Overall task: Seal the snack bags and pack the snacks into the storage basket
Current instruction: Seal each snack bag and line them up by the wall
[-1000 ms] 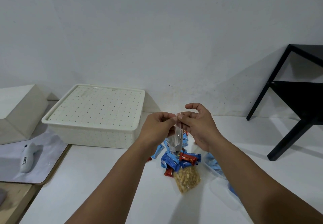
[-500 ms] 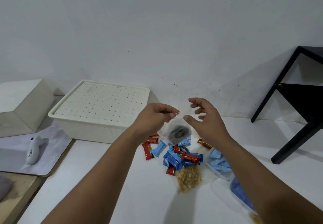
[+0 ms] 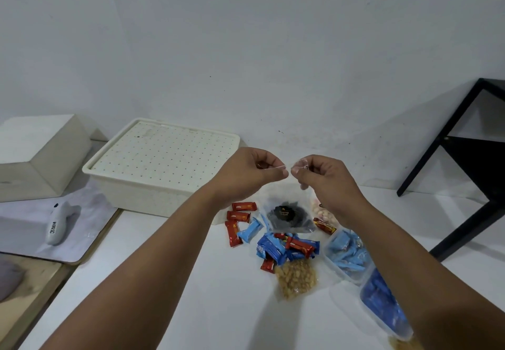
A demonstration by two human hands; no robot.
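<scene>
I've got the clear snack bag (image 3: 287, 213) up off the table, hanging over the loose pile, w/ its top strip stretched between my two hands. Left hand (image 3: 247, 170) pinches the strip's left end between thumb and forefinger; right hand (image 3: 318, 177) pinches the right end the same way, fingers curled in. Held taut like this so the zip edges line up and I can run the seal shut, I reckon. The dark contents w/ the black round label sag at the bottom, which keeps the mouth free of crumbs.

The storage basket (image 3: 153, 183) sits left of the bag, against the wall, dotted lid on (so that has to come off before packing). Just below the bag: red and blue wrapped bars (image 3: 276, 246), then a peanut bag (image 3: 296, 278) nearer me. Right of the bag, clear tubs of blue packets (image 3: 347, 254). Bare table (image 3: 169, 267) below the basket is my best room to set sealed bags down. A white handheld sealer (image 3: 58, 225) lies well left of the basket, past the table edge.
</scene>
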